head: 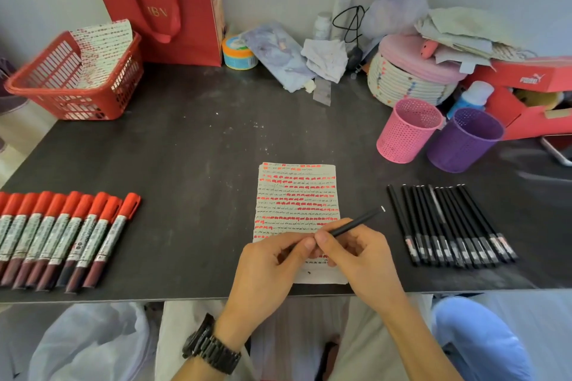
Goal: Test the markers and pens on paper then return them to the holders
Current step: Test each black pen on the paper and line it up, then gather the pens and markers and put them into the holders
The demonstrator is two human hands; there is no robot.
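Head view: black pen [349,226] sits over the lower part of the paper [297,195], long axis running up and right. Right hand [356,257] pinches its barrel; left hand [272,263] closes on the near end, probably the cap. Purple holder [464,139] and pink holder [408,130] stand up-right on the counter [192,148], nearer the right hand.

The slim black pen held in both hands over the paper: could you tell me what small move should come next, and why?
Probably pull the cap off: the left hand pinches one end of the slim black pen, the right hand grips its barrel, and no tip touches the marked white paper.
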